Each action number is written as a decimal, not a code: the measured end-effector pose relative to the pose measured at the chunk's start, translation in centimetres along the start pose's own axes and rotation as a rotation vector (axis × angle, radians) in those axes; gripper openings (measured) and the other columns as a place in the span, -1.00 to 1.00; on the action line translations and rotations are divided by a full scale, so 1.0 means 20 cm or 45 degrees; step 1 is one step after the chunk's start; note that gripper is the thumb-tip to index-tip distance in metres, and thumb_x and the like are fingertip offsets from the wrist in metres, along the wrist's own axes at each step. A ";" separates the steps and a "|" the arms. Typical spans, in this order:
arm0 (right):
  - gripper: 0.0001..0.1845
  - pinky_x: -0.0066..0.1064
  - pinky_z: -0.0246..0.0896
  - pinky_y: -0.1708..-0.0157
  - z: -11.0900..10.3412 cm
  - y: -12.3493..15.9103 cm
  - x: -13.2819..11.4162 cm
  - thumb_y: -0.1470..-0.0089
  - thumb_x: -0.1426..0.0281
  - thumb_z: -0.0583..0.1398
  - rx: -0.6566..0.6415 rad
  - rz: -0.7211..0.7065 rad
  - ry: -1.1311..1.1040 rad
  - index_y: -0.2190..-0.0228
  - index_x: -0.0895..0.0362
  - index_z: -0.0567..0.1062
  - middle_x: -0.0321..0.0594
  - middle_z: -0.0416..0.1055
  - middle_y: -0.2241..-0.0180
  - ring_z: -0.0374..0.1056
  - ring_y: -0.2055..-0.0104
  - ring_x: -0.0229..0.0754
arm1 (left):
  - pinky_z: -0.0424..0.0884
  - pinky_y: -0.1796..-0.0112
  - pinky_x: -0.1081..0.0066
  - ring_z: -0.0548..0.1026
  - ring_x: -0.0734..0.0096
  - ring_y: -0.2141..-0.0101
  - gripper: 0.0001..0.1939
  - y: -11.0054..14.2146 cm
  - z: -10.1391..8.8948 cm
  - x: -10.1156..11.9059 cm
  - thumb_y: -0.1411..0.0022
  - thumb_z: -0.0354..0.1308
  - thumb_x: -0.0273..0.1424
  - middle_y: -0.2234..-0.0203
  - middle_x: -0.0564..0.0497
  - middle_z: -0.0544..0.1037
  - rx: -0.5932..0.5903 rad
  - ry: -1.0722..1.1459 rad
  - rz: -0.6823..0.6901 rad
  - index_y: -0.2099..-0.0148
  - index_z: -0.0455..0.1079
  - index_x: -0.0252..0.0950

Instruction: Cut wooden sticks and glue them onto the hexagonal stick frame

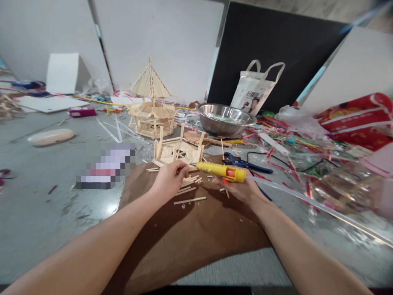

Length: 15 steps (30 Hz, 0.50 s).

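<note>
My right hand (238, 186) grips a yellow hot glue gun (219, 170), with a long clear glue stick (307, 198) trailing from its back end. The nozzle points left, close to the fingertips of my left hand (172, 176). Those fingers are pinched together; whatever lies between them is hidden or too small to make out. Just beyond stands a low wooden-stick frame (178, 150) with short upright posts. Loose thin sticks (190, 200) lie on the brown sheet (184, 241) between my hands.
Behind the frame stands a stick-built pavilion (152, 110) with a pointed roof. A metal bowl (225, 121) and a white bag (253, 92) are at the back. Blue-handled pliers (245, 162) lie right, before scattered scraps. A blurred-out phone-like object (106, 166) lies left.
</note>
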State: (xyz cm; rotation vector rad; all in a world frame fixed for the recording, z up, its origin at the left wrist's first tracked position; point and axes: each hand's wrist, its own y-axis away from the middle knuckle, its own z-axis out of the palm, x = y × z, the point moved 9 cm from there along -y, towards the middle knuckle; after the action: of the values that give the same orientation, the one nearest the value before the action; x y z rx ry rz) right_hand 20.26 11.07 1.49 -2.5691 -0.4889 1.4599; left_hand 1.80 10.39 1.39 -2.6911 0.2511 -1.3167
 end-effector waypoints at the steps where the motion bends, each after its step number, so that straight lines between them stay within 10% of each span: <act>1: -0.70 -0.41 0.27 0.55 0.00 0.00 0.00 0.37 0.25 0.26 -0.001 0.002 -0.009 0.53 0.18 0.40 -0.25 0.37 0.58 0.31 0.53 -0.21 | 0.17 0.54 0.54 0.27 0.57 0.70 -0.77 0.00 0.00 0.00 -0.09 -0.12 -0.31 0.79 0.16 0.29 -0.001 0.000 -0.001 0.49 0.27 -0.29; 15: -0.75 -0.34 0.31 0.47 -0.01 -0.01 -0.01 0.32 0.26 0.24 0.000 -0.006 -0.006 0.49 0.13 0.43 -0.26 0.38 0.56 0.32 0.47 -0.19 | 0.19 0.55 0.53 0.30 0.58 0.68 -0.76 0.00 0.01 -0.01 -0.07 -0.13 -0.30 0.63 0.09 0.42 0.003 0.037 0.027 0.47 0.27 -0.30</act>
State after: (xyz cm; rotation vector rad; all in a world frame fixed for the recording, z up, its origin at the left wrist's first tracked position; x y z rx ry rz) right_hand 20.25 11.20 1.73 -2.5634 -0.4947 1.4644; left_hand 1.82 10.47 1.25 -2.6615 0.2803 -1.3502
